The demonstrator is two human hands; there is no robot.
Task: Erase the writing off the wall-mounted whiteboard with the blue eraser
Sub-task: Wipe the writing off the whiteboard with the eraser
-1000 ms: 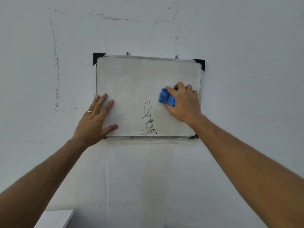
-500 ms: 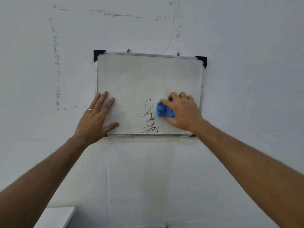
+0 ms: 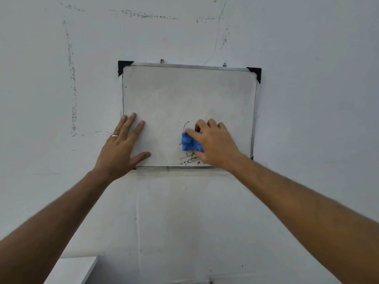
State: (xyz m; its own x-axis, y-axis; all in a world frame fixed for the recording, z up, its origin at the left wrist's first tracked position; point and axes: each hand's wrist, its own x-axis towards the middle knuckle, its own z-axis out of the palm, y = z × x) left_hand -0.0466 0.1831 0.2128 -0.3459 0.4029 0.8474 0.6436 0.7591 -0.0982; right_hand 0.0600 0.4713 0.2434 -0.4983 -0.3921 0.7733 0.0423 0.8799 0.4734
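Eraser (image 3: 191,142) in right hand (image 3: 215,146) covers writing (image 3: 190,158); left hand (image 3: 121,148) flat on whiteboard (image 3: 184,93).

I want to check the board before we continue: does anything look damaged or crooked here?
Yes. The whiteboard hangs a little crooked, its top edge sloping down to the right. Black corner caps show at the top, but the bottom left corner seems to lack one. The wall beside it carries scuffed residue lines.

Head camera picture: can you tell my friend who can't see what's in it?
A right hand presses a blue eraser onto black scribbles low on a small whiteboard hung on a white wall. The left hand, wearing a ring, lies flat on the board's lower left corner.
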